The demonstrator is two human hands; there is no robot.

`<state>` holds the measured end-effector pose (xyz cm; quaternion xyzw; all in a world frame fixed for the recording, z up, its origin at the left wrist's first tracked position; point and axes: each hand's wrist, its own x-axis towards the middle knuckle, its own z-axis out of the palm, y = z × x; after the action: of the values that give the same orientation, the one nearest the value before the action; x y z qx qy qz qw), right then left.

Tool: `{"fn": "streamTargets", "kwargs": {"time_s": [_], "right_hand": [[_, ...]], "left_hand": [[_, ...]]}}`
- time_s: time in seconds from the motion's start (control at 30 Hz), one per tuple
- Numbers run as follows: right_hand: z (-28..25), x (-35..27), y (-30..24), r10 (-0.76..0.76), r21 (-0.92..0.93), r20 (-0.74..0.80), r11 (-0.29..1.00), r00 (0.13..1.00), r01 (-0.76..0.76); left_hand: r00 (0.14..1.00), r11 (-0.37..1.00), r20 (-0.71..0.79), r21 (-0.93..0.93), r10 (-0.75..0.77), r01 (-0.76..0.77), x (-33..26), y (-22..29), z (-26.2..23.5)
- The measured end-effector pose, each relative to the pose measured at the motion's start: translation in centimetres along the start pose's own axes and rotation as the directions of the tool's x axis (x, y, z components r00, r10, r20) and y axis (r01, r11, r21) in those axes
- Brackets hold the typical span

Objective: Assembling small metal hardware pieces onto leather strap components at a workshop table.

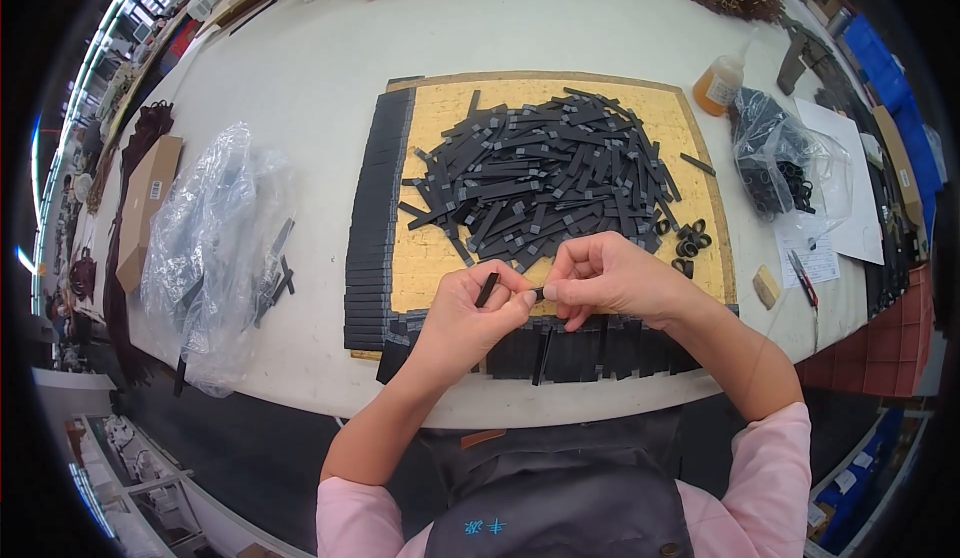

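Note:
Above the near part of a yellow board [430,113], my two hands meet over one short black strip [487,290]. My left hand [460,320] is closed, with one end of the strip sticking up between its fingers. Thumb and fingertips of my right hand [625,276] pinch at the strip's other end, beside my left thumb. My fingers hide most of its middle. Just beyond my hands lies a big loose pile of black strips [545,173] with grey ends. Several small black loops [688,246] sit right of the pile.
Black strips line the board's left [370,218] and near [640,348] edges. A crumpled see-through bag [210,258] and a cardboard box [150,208] lie left. At right are an orange-liquid bottle [718,88], a bag of black loops [775,173], small scissors [805,280] and a tan block [766,288].

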<state>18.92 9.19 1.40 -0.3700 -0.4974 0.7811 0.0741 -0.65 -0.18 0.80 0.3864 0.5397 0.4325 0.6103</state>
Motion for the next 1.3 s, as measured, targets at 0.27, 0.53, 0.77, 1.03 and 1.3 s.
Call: {"fn": "streamTargets", "kwargs": {"time_s": [0.27,0.53,0.77,1.03,1.3], "right_hand": [[-0.2,0.2,0.2,-0.006,-0.002,-0.002,1.0,1.0,0.006],[0.6,-0.2,0.4,-0.096,-0.076,-0.062,0.993,0.993,0.091],[2.5,-2.4,0.2,-0.353,-0.4,-0.212,0.882,0.911,0.248],[2.8,-3.5,1.3,-0.749,-0.754,-0.084,0.479,0.657,0.449],[2.8,-3.5,1.9,-0.783,-0.755,-0.048,0.435,0.62,0.49]], "left_hand": [[1.0,1.0,0.005,0.004,0.017,-0.017,0.3,-0.3,0.0],[0.999,0.999,-0.01,0.015,0.047,-0.046,0.0,-0.5,0.3],[0.942,0.867,-0.001,0.39,0.337,-0.309,-1.1,-0.6,0.2],[0.833,0.678,0.074,0.544,0.548,-0.495,-1.3,-0.7,0.8],[0.81,0.649,0.069,0.561,0.582,-0.514,-1.6,-0.7,1.0]]}}
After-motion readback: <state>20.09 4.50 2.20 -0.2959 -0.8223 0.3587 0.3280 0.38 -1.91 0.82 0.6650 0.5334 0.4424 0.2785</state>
